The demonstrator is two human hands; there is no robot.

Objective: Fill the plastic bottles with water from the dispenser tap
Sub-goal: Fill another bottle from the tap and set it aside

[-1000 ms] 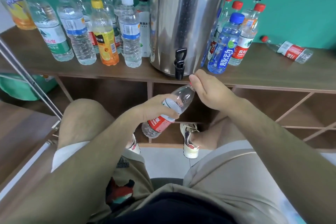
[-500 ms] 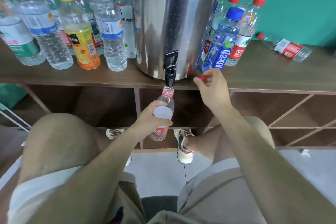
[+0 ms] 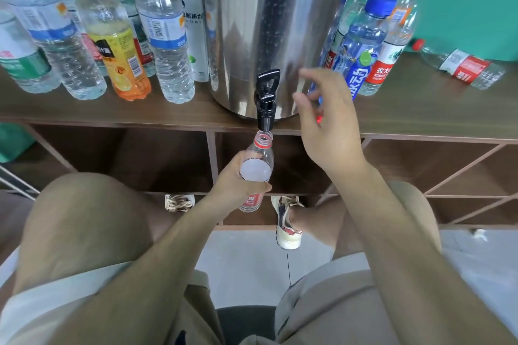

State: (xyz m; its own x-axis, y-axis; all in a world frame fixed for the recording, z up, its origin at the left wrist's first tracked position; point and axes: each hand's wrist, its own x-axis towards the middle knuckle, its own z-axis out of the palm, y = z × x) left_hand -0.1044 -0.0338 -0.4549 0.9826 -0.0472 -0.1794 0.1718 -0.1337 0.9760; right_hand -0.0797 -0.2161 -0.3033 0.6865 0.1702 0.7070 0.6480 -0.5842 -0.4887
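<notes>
Flanking steel dispenser (image 3: 266, 22), capped bottles (image 3: 165, 36).

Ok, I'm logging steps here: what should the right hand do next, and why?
Probably reach left to the tap lever and work it. The left hand holds the open bottle with its mouth right under the spout, no water shows yet, and the right hand hovers beside the lever.

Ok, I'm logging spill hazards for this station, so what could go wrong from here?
1. The bottle has a narrow mouth just under the tap, held only in the left hand; slight drift could send water onto the floor.
2. The right hand hovers by the lever, close to the blue-capped bottle, and could knock it over.
</notes>
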